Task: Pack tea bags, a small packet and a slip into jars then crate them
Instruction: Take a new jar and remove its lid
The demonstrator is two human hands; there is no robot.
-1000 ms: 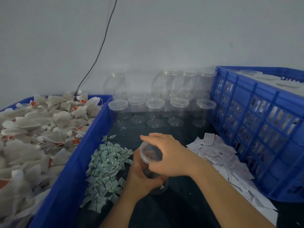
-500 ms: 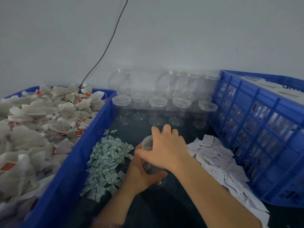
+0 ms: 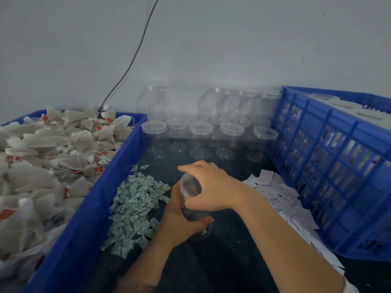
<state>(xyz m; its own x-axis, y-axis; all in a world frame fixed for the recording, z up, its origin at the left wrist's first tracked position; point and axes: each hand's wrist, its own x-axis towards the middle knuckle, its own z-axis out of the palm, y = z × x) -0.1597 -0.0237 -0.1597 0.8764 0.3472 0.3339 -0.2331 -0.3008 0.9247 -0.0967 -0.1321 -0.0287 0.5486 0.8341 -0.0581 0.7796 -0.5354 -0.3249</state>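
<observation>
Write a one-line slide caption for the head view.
Left hand holds a clear jar, right hand grips its top, amid tea bags, packets, slips.

- The jar [image 3: 189, 186] is largely covered, its top by the right grip [image 3: 211, 187] curled over it and its lower body by the left grip [image 3: 179, 223] wrapped round it. Its dark contents cannot be made out.
- The blue bin [image 3: 118, 166] of tea bags [image 3: 53, 155] is cut off by the left and bottom edges.
- The blue crate [image 3: 328, 166] is cut off at the right edge. Its load is glimpsed only through the slots and blurred above the rim.
- The print on the slips [image 3: 275, 193] and on the small packets [image 3: 135, 201] is too small to be read.
- Some slips are hidden under the right forearm [image 3: 285, 240].
- The rear jars [image 3: 222, 102] are blurred into the wall, so they cannot be counted.
- The cable [image 3: 135, 51] is cut off by the top edge.
</observation>
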